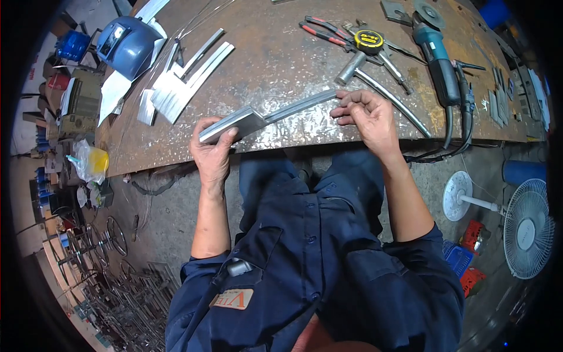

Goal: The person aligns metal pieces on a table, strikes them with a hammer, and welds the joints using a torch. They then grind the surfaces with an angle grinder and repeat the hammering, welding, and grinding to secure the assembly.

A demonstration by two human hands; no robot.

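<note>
My left hand (213, 149) is wrapped round the wide end of a grey metal piece (239, 125), thumb on its near face. From that block a narrow metal bar (302, 105) runs right and slightly up, over the front part of the rusty workbench (264, 58). At the bar's far end is my right hand (366, 114), its thumb and fingers curled near the tip; whether they grip it is not clear. A hammer (384, 94) lies just beyond my right hand. Left of the held piece rest similar metal parts (182, 91).
A blue welding helmet (130, 47) sits at the bench's left. Red-handled pliers (325, 32), a yellow tape measure (368, 40) and an angle grinder (437, 58) with its cable lie at the right. A white fan (526, 230) stands right of the bench.
</note>
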